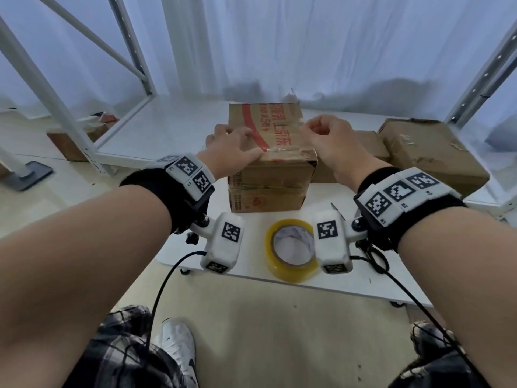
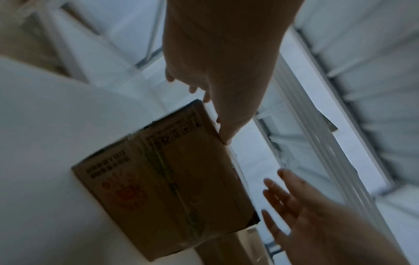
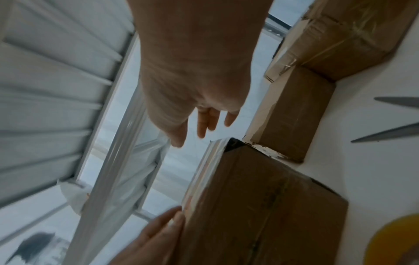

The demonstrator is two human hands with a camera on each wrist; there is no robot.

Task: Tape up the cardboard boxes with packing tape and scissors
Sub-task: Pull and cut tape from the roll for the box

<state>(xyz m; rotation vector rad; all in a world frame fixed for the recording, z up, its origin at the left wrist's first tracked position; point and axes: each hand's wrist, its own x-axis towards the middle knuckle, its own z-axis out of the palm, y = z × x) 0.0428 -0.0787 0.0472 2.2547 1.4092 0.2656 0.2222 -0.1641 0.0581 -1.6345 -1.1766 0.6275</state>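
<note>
Cardboard box (image 1: 270, 152) stands on the white table (image 1: 195, 127), left hand (image 1: 235, 152) pressing flat, straight fingers on its top. Right hand (image 1: 330, 141) pinches clear tape over the top's right side. Only the head view shows the whole tape roll (image 1: 291, 249); only the right wrist view shows scissors (image 3: 394, 118).
</note>
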